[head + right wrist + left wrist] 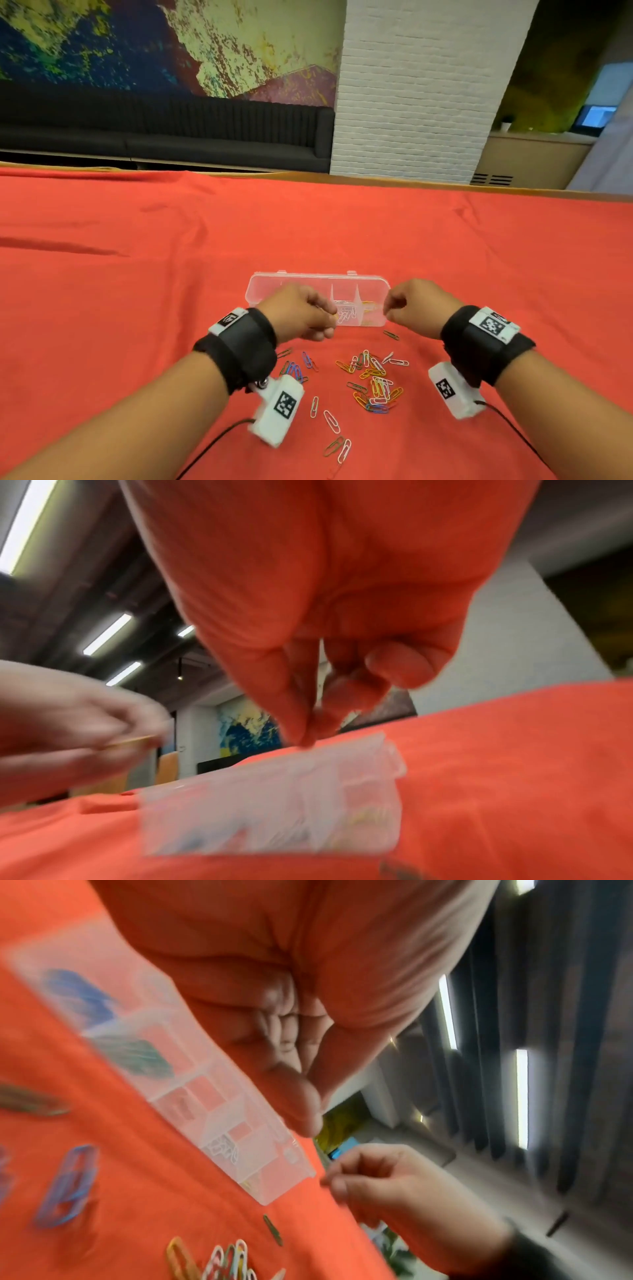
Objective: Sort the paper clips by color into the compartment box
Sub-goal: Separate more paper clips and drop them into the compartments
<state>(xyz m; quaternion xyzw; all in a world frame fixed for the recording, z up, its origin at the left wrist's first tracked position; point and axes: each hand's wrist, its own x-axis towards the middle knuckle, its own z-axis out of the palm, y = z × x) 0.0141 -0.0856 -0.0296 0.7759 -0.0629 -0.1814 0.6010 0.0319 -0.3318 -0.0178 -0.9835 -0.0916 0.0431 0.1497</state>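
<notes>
A clear compartment box (291, 279) lies on the red cloth. In the left wrist view it (219, 1096) holds blue clips (78, 996), green clips (137, 1053) and white clips (222, 1146) in separate cells. My left hand (330, 322) hovers over the box's middle and pinches an orange-yellow clip (133, 741). At the box's right end, my right hand (388, 310) has thumb and forefinger tips pressed together (308, 737); no clip shows between them. Loose mixed-colour clips (375, 383) lie in front of the box.
Blue clips (294, 368) lie under my left wrist, and a dark green clip (391, 334) sits just in front of the box. White clips (330, 421) are scattered nearer me. Red cloth (137, 308) stretches wide on both sides; the table's far edge (308, 174) lies beyond the box.
</notes>
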